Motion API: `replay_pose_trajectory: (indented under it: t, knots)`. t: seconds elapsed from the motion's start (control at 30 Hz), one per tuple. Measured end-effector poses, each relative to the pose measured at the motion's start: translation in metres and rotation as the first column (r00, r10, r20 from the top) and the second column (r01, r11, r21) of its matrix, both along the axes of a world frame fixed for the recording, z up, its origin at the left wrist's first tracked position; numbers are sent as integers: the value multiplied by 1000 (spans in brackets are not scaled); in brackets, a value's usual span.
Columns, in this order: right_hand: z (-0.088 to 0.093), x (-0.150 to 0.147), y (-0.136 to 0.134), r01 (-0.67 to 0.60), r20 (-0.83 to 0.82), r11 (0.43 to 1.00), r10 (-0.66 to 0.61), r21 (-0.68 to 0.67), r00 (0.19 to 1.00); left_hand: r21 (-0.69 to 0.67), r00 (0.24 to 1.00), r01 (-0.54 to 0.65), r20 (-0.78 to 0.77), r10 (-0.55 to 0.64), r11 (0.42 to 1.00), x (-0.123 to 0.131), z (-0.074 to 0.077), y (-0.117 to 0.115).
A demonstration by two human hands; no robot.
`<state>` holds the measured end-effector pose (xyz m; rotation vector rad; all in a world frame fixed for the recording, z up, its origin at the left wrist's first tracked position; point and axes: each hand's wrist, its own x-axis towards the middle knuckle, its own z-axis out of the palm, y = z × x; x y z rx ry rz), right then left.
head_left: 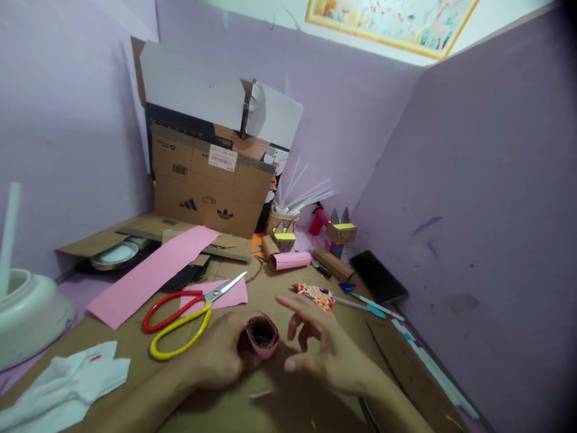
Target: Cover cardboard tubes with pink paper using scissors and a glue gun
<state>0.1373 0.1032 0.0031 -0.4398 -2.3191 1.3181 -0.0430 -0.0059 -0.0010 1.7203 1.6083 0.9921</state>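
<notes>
L hand [216, 355] is clamped on the pink-wrapped roll [262, 337], lower centre of frame, and R hand [329, 355] sits just beside it, fingers spread, holding nothing. Judged status: outer wrap is on, inside is bare cardboard; pink strip [153, 273] and scissors [189, 313] lie left-centre on the tabletop [288, 397]. Cup [282, 218], centre, holds clear sticks; cardboard box [202, 192] contents not visible.

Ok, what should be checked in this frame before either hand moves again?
1. Left hand grips the pink-wrapped tube: ok.
2. Right hand free, fingers spread beside the tube: ok.
3. Scissors untouched, left of the hands: ok.
4. Pink wrap closed all round the tube: cannot tell.
5. Pink paper strip lies flat behind the scissors: ok.
</notes>
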Motion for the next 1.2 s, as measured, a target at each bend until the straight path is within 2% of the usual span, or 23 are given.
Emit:
replay_pose_trajectory:
  t: [0.07, 0.13, 0.27, 0.4, 0.57, 0.7, 0.87, 1.07, 1.2]
  knots:
    - [2, -10, -6, -114, -1, 993, 114, 3, 994, 14, 999, 51, -9, -51, 999, 1, 3, -1]
    - [2, -16, -9, -138, -21, 990, 138, 31, 990, 5, 997, 75, -2, -75, 997, 2, 6, -1]
    - [-8, -20, -13, -33, -82, 998, 28, -60, 996, -17, 997, 17, 80, -15, 1000, 6, 8, -2]
    - [-17, -19, -15, 83, -89, 982, -99, -171, 991, -97, 994, -22, 108, 32, 995, 11, 11, -3]
    - [-18, -15, -15, 45, -109, 983, -65, -177, 992, -58, 997, -27, 73, 31, 998, 15, 15, -5]
    - [-16, -15, -16, 90, -141, 989, -107, -120, 984, -34, 999, -4, 42, 6, 999, 15, 13, -4]
    - [-14, -17, -18, 141, -174, 989, -144, -32, 974, 39, 996, 5, 91, -8, 999, 15, 5, -1]
    - [-19, -16, -14, 126, -128, 988, -137, -91, 982, 37, 989, -18, 146, 12, 999, 16, 2, 0]
    - [-24, -15, -9, 27, -134, 993, -42, -118, 990, 4, 979, 1, 205, -2, 1000, 11, 4, 0]
